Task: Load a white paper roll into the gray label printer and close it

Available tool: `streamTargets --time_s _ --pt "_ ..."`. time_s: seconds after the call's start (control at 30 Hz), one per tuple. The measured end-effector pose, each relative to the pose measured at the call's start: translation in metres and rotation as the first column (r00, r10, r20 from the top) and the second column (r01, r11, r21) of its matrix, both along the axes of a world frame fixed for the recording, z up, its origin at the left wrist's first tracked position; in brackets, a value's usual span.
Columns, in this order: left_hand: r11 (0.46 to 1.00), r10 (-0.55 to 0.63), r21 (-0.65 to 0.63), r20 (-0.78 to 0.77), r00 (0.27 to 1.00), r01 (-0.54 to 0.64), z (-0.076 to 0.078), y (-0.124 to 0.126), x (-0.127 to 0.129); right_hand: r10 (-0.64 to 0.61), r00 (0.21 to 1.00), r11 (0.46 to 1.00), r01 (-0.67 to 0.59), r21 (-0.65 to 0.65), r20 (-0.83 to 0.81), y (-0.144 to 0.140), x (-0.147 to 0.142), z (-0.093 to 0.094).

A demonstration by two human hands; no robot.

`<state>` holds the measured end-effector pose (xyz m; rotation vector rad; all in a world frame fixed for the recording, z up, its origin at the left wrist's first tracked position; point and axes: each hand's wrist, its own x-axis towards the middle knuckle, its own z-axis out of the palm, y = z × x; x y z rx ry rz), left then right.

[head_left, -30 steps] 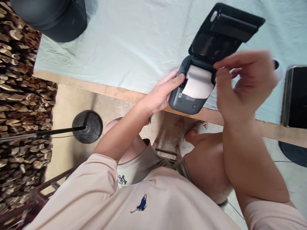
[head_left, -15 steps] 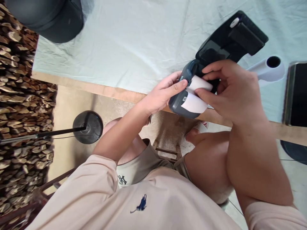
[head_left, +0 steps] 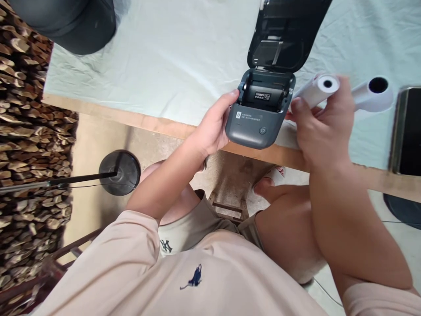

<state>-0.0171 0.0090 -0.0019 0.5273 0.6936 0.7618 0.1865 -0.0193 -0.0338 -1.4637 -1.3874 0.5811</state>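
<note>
My left hand [head_left: 219, 120] grips the left side of a dark grey label printer [head_left: 251, 125], held over the table's front edge. Its lid [head_left: 286, 35] stands wide open, tilted back, and the paper bay shows bare with a small printed label inside. Between the thumb and fingers of my right hand [head_left: 325, 118] is a white paper roll [head_left: 315, 90], just right of the printer, its dark core hole facing up. Some of those fingers are hidden behind the roll. A second paper roll [head_left: 371, 94] with a wider black core lies on the cloth beyond that hand.
A pale green cloth [head_left: 164, 57] covers the table, with a bare wooden edge [head_left: 131, 123] towards me. A black container [head_left: 72, 26] stands at the back left. A dark-screened device [head_left: 409, 131] lies at the far right. A round stand base [head_left: 120, 172] is on the floor.
The paper roll has come out of the printer's bay and moved right in my right hand. My left hand has turned the printer so its open bay faces me.
</note>
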Motion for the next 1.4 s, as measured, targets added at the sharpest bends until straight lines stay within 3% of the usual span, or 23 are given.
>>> streamTargets --time_s 0.2,0.33,0.43,0.5,0.57,0.6,0.67,0.73,0.8,0.97,1.13,1.23,1.4 --pt "0.999 -0.005 0.039 0.003 1.000 0.004 -0.002 -0.002 0.000 -0.076 0.953 0.997 0.079 0.002 0.292 -0.007 -0.001 0.003" --pt "1.000 -0.006 0.027 0.053 0.999 0.004 0.000 -0.003 0.000 -0.011 0.920 0.998 0.031 -0.046 0.392 -0.012 -0.004 0.005" --pt "1.000 0.016 0.021 0.033 0.999 -0.016 0.000 -0.003 0.001 -0.003 0.930 0.990 -0.049 0.132 0.368 -0.018 -0.001 0.016" --pt "0.999 0.025 0.023 0.024 0.999 -0.026 -0.001 -0.003 0.001 -0.127 0.898 0.940 -0.027 0.340 0.422 -0.021 0.008 0.026" --pt "0.999 0.025 0.036 0.035 0.999 -0.026 -0.002 -0.002 0.001 -0.320 0.791 0.891 0.064 0.448 0.522 -0.021 0.023 0.030" --pt "0.999 0.016 0.045 0.044 0.999 -0.018 -0.003 -0.002 0.001 -0.389 0.728 0.888 0.134 0.440 0.565 -0.019 0.032 0.030" --pt "0.998 -0.006 0.061 0.058 0.998 0.003 -0.004 -0.002 0.001 -0.402 0.668 0.915 0.269 0.302 0.626 -0.012 0.049 0.022" --pt "0.998 -0.016 0.067 0.056 0.998 0.012 -0.005 -0.002 0.000 -0.343 0.699 0.931 0.343 0.126 0.627 -0.004 0.063 0.009" --pt "0.998 -0.006 0.061 0.038 0.999 0.003 -0.006 -0.002 0.000 -0.311 0.746 0.939 0.336 0.070 0.588 0.000 0.073 0.000" --pt "0.999 0.007 0.042 0.018 1.000 -0.008 -0.007 0.000 0.002 -0.350 0.781 0.934 0.335 0.125 0.517 -0.005 0.078 0.002" --pt "0.999 -0.003 0.046 0.015 1.000 0.003 -0.006 0.001 0.002 -0.357 0.861 0.933 0.345 0.101 0.362 -0.003 0.062 0.011" --pt "0.999 0.003 0.042 0.014 1.000 -0.003 -0.006 0.000 0.002 -0.310 0.919 0.950 0.311 0.034 0.243 0.004 0.049 0.014" --pt "0.999 0.003 0.035 0.022 1.000 -0.003 -0.007 0.000 0.002 -0.278 0.942 0.958 0.287 -0.023 0.186 0.008 0.038 0.015"
